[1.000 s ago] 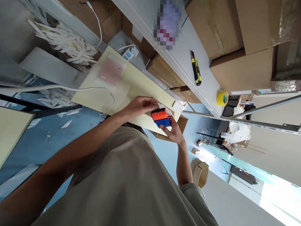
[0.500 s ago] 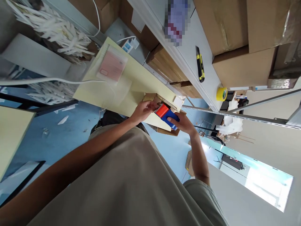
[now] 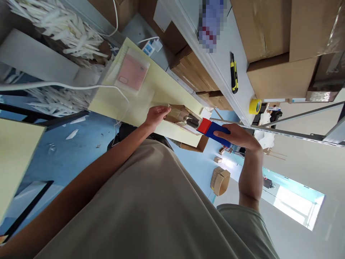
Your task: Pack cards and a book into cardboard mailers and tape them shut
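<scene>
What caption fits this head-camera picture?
Right hand grips a red-and-blue blocky tool; left hand pinches a brown cardboard box over a pale-yellow table.

1. Yellow-and-black utility knife point(image 3: 234, 74) lying on the grey shelf point(image 3: 222, 64).
2. Yellow tape roll point(image 3: 254, 106) near one end of that shelf.
3. Flat pink item point(image 3: 134, 73) with clear edging, on the cream tabletop point(image 3: 104, 102).
4. White power strip point(image 3: 148, 48) beside a white plug point(image 3: 157, 45).
5. Open cardboard carton point(image 3: 220, 181) on the blue floor point(image 3: 81, 151).

red-and-blue tool point(image 3: 212, 130): smooth plastic; brown carton point(image 3: 178, 113): matt cardboard; shirt point(image 3: 153, 201): matt cloth (clear tape point(image 3: 321, 96): glossy)
</scene>
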`<state>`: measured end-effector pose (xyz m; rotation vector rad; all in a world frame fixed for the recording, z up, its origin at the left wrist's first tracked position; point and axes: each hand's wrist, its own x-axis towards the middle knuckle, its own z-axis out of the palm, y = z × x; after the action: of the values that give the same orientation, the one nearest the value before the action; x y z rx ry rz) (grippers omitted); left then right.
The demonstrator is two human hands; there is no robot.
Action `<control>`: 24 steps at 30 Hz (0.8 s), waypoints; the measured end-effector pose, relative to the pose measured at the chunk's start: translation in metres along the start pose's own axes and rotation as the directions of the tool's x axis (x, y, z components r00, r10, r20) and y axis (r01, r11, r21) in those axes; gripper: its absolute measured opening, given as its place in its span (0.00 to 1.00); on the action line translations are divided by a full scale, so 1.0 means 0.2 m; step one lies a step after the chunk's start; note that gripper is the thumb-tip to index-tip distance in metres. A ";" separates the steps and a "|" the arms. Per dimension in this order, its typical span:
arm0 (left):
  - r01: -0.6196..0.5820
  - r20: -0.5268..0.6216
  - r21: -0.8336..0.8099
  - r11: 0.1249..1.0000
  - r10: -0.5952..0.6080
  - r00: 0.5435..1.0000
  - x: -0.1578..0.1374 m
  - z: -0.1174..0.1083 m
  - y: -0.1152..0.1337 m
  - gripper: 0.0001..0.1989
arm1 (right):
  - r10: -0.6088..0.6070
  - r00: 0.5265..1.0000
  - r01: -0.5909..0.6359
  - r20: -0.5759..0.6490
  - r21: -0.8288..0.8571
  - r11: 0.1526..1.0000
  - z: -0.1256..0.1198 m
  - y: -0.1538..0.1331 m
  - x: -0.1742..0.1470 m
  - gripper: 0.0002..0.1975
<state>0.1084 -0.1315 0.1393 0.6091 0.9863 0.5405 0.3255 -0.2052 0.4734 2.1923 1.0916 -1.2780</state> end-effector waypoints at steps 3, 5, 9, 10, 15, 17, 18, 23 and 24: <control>0.071 0.007 -0.005 0.997 -0.071 0.997 0.06 0.01 -0.08 0.24 | 0.004 0.999 -0.006 -0.046 -0.047 0.999 0.00 -0.04 0.03 0.36; 0.096 0.001 -0.005 0.995 -0.096 0.995 0.08 0.04 -0.12 0.23 | 0.010 0.998 -0.013 -0.061 -0.054 0.998 0.01 -0.07 0.06 0.36; 0.131 0.010 0.012 0.991 -0.131 0.991 0.10 0.09 -0.16 0.21 | 0.043 0.998 -0.044 -0.047 -0.014 0.999 0.02 -0.11 0.09 0.36; 0.145 0.012 0.014 0.989 -0.145 0.989 0.11 0.10 -0.17 0.19 | 0.047 0.998 -0.047 -0.050 -0.006 0.999 0.02 -0.12 0.09 0.36; 0.196 0.014 0.035 0.980 -0.197 0.980 0.14 0.13 -0.23 0.10 | 0.070 0.996 -0.070 -0.060 -0.001 0.998 0.04 -0.14 0.13 0.35; 0.203 0.008 0.059 0.977 -0.203 0.979 0.15 0.14 -0.26 0.08 | 0.088 0.994 -0.089 -0.066 -0.014 0.996 0.05 -0.15 0.14 0.35; 0.201 0.005 0.069 0.977 -0.202 0.979 0.16 0.15 -0.27 0.08 | 0.097 0.993 -0.098 -0.065 -0.016 0.995 0.06 -0.15 0.15 0.35; 0.149 0.020 0.096 0.984 -0.152 0.988 0.18 0.19 -0.32 0.08 | 0.089 0.995 -0.087 -0.053 0.028 0.996 0.08 -0.14 0.16 0.34; 0.132 0.021 0.105 0.986 -0.135 0.991 0.18 0.20 -0.33 0.08 | 0.081 0.995 -0.079 -0.055 0.037 0.996 0.08 -0.15 0.16 0.33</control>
<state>0.1692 -0.1633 0.0902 0.6361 1.0256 0.3625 0.3030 -0.1833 0.4402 2.2867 0.9990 -1.2165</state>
